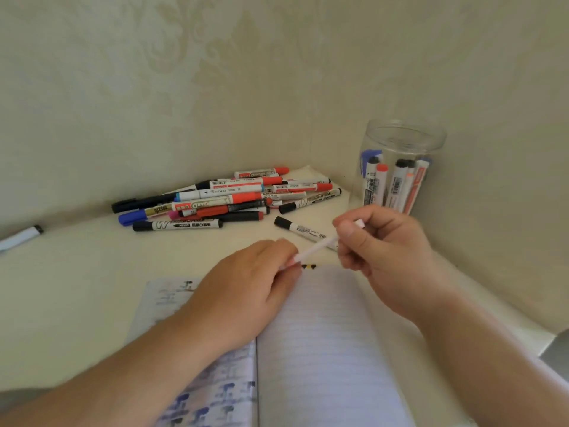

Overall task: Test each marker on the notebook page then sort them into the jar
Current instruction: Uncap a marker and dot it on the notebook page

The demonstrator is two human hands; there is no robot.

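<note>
Both hands [246, 285] [378, 241] grip 1 white marker [314, 249].

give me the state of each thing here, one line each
left hand: pinches one end of the pink marker
right hand: grips its other end
pink marker: held above the notebook
notebook: open, lined page up
jar: upright, lidless, markers inside
marker pile: loose, capped

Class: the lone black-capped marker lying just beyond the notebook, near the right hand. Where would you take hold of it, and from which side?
Pinch the black-capped marker across its white barrel, just behind the cap, coming from above. It lies flat and apart from the pile, so both long sides are free there. Its far end runs under the right hand.
</note>
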